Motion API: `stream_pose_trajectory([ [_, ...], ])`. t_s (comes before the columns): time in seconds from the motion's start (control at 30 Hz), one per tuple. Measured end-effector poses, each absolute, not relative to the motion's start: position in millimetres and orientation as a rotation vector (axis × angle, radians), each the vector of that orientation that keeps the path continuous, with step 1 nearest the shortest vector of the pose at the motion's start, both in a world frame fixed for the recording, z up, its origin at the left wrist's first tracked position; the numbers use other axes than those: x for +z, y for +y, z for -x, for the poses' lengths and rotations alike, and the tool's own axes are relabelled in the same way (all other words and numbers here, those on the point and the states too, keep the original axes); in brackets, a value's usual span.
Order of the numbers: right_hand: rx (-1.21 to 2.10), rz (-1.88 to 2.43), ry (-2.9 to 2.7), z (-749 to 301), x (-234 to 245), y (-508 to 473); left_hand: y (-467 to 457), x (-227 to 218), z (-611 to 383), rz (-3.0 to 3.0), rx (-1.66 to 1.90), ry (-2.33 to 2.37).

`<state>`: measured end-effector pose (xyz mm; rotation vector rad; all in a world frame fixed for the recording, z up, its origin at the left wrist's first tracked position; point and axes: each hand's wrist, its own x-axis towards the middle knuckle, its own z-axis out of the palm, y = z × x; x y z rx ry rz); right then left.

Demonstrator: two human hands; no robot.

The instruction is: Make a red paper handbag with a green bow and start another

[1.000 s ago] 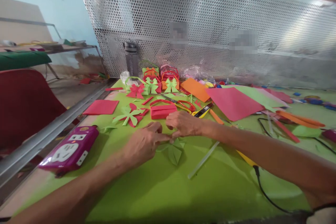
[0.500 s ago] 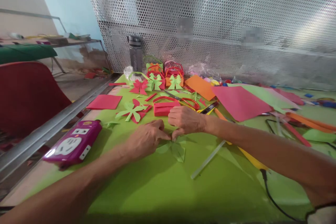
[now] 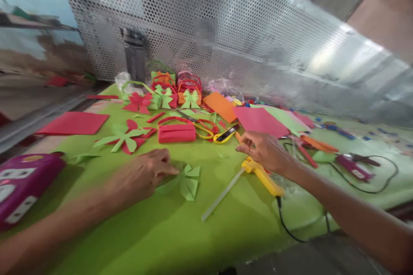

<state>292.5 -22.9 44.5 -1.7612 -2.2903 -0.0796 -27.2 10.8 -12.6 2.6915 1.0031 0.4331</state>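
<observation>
My left hand [image 3: 153, 172] pinches the left side of a light green paper bow [image 3: 189, 182] on the green tabletop. My right hand [image 3: 263, 150] hovers over a yellow glue gun [image 3: 266, 180], fingers loosely curved and apart, with nothing visible between them. A translucent glue stick [image 3: 222, 193] juts from the gun toward the bow. Just beyond the bow lies a small red paper bag [image 3: 176, 133] with a handle. Green and red petal-shaped cutouts [image 3: 124, 137] lie left of that bag.
Scissors [image 3: 206, 126] and a yellow cutter [image 3: 226, 134] lie behind the glue gun. Finished paper bags [image 3: 190, 98] stand by a grey bottle [image 3: 134, 56]. A purple power strip [image 3: 29, 187] sits at left; pink sheets [image 3: 261, 120] lie at right. The gun's cord [image 3: 285, 223] trails nearby.
My right hand has left the green bow and moved right, over the glue gun. The left hand stays at the bow. The view has turned right and tilted.
</observation>
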Motion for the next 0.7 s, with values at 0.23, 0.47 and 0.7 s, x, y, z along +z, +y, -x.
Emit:
stream_pose_trajectory([
  [0.23, 0.162, 2.363, -2.136, -342, 30, -67, 17, -20, 31, -2.723, 0.425, 0.987],
  [0.47, -0.04, 2.386, -2.15, -320, 20, -79, 15, -16, 29, -2.688, 0.395, 1.018],
  [0.7, 0.159, 2.152, -2.051, -340, 5, -85, 11, -9, 27, -2.685, 0.313, 1.022],
])
